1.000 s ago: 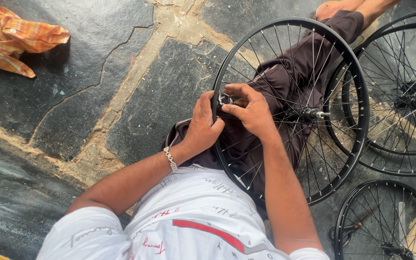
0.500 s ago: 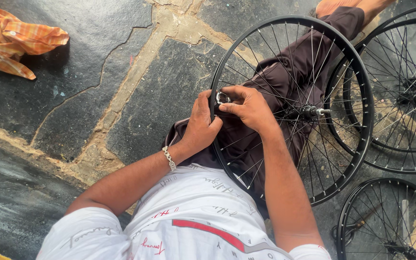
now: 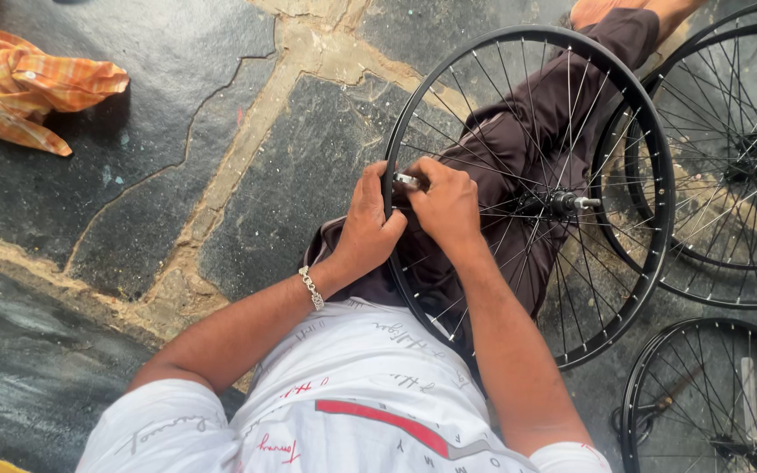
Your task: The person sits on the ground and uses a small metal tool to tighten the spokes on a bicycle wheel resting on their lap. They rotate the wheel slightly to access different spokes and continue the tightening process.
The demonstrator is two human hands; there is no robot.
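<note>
Your black spoked bicycle wheel (image 3: 527, 197) rests tilted across your lap, silver hub axle pointing right. At the left of its rim sits a small silver tool (image 3: 406, 181), pinched against the spokes.

Both hands (image 3: 413, 210) grip the wheel rim (image 3: 650, 149).

The bicycle wheel (image 3: 529, 193) has a glossy black metal rim and thin bright steel spokes, with a small shiny metal tool (image 3: 406, 181) at the rim. The stone floor (image 3: 221, 175) looks dark, rough and cracked; the orange checked cloth (image 3: 28, 88) is soft and crumpled
</note>
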